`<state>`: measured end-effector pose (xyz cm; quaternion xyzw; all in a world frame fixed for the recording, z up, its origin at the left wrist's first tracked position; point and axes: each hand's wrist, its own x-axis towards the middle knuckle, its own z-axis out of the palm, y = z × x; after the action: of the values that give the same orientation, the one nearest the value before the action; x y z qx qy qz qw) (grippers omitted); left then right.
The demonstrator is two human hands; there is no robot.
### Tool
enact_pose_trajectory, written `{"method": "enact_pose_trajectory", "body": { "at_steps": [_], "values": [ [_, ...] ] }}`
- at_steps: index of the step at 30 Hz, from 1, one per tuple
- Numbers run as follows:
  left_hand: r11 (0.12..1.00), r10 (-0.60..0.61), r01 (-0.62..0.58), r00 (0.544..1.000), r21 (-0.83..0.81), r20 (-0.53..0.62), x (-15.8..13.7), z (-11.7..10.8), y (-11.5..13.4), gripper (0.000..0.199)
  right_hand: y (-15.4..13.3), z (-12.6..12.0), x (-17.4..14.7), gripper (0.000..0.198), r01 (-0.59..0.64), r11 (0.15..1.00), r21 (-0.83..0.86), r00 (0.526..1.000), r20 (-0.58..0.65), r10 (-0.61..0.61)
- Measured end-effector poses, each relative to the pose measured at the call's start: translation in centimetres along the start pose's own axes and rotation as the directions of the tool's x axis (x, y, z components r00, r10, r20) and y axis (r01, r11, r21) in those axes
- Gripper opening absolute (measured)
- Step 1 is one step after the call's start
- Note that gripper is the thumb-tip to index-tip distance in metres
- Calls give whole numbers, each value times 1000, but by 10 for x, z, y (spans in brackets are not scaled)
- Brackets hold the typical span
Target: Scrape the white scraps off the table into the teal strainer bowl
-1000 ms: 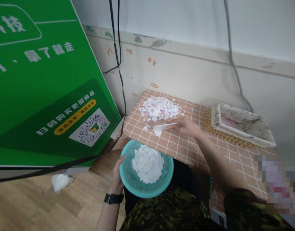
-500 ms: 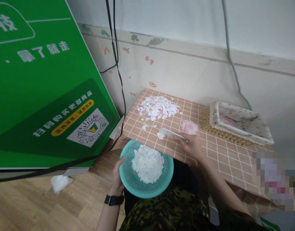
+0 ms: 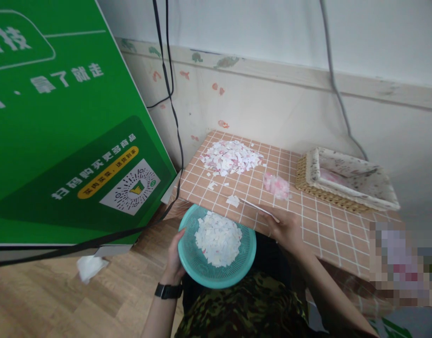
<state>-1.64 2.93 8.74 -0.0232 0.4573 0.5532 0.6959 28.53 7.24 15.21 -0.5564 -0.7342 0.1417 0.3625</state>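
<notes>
My left hand [image 3: 174, 258] grips the left rim of a turquoise plastic colander [image 3: 251, 249], held just below the table's front edge. Inside it lies a heap of small white paper scraps [image 3: 219, 238]. In my right hand [image 3: 283, 226], above the table's front part, is a thin flat pale strip [image 3: 260, 208]; whether it is a blade or a ruler I cannot tell. Its tip is beside a small cluster of white scraps [image 3: 233, 201] near the edge. Farther back sits a larger pile of white and pink scraps [image 3: 232, 157]. A pink-and-white bundle [image 3: 276, 186] lies just beyond my right hand.
A lined wicker basket [image 3: 307, 180] stands on the checked tablecloth [image 3: 325, 230] at the right. Left of the table is a big green panel [image 3: 78, 112], with black cables [image 3: 180, 141] hanging beside it. A white crumpled thing [image 3: 91, 267] lies on the wooden floor.
The strip has turned edge-on in my right hand, which has shifted slightly nearer me. The small scrap cluster has slid a little left. The colander is almost where it was.
</notes>
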Motion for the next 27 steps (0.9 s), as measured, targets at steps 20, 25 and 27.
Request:
{"method": "enact_pose_trajectory", "body": {
  "at_steps": [20,25,27],
  "values": [
    [1000,28,-28,999,-5,-34,-3,8,1,13,-11,4,-4,30,43,999,-2,997,67,-42],
    [998,55,-55,997,-2,-53,-2,8,2,10,-25,5,-2,26,23,994,109,979,200,-45],
    [999,54,-54,997,-4,-46,-2,8,2,11,-24,8,1,23,0,993,117,982,186,-21]
  ]
}}
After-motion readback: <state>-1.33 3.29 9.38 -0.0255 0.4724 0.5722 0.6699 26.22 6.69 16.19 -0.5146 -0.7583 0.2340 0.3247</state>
